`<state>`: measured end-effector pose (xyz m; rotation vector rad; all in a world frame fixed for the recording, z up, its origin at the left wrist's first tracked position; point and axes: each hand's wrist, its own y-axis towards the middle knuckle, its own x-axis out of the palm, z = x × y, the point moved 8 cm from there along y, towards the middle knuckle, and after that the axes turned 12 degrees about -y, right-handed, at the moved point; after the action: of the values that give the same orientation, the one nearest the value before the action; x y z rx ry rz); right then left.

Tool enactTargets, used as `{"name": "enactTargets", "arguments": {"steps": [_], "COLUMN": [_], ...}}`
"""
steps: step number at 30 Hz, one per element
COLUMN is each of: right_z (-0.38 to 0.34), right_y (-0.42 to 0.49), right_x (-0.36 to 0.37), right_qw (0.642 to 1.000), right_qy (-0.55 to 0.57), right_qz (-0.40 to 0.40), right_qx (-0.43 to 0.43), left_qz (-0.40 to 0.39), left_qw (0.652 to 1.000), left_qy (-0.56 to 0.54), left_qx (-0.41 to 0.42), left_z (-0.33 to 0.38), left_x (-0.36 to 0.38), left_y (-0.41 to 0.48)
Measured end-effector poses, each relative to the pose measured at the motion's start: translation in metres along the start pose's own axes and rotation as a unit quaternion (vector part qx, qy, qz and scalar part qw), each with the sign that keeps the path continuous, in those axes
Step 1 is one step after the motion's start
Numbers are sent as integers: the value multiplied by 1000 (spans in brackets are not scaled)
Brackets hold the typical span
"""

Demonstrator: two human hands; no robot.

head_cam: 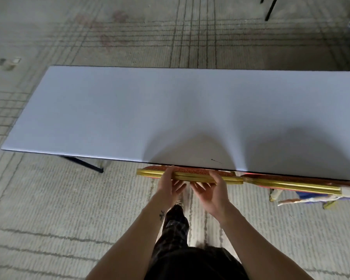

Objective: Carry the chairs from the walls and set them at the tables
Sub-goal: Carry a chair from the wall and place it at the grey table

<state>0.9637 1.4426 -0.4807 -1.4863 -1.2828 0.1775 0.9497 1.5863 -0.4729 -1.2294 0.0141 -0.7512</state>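
Chair [192, 176] stands tucked at the near edge of the worktop [150, 108], and you see only its gold top rail and a strip of red pattern; seat and legs are hidden. Your left hand [170, 181] and right hand [214, 190] hold that rail in a loose grip, thumbs over it, fingers spread below. A second chair [281, 183], just beside it on the right, runs off frame, blurred.

1. A long white rectangular table [129, 110] stands on black metal legs [83, 163].
2. Beige line-patterned carpet [49, 199] spreads beneath it; a gold-framed red chair [150, 173] and a matching chair [291, 183] meet the table's near edge.
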Motion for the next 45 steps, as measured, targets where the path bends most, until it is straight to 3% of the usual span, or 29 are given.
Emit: {"name": "enactTargets", "arguments": {"steps": [7,19,22,27,37,45], "right_z": [23,153,219,386,692,826], "right_y": [-53,-156,-189,-288,-516,-649], "right_x": [-11,58,83,98,20,-47], "right_qw": [992,931,896,801,608,502], "right_qy": [-105,-284,-336,-428,-538,-587], "right_qz": [-64,-197,-245,-337,-453,-496], "right_qx": [36,119,155,247,367,396], "left_qz": [-54,-18,2,62,167,208], "left_qw": [992,943,917,833,654,556], "left_qy": [-93,-267,-317,-434,-577,-624], "left_qx": [71,198,243,337,460,508], "left_z": [-30,-37,-36,-61,-194,-275], "left_x": [-41,-206,-273,-431,-709,-833], "left_y": [-76,-196,-234,-327,-546,-663]}}
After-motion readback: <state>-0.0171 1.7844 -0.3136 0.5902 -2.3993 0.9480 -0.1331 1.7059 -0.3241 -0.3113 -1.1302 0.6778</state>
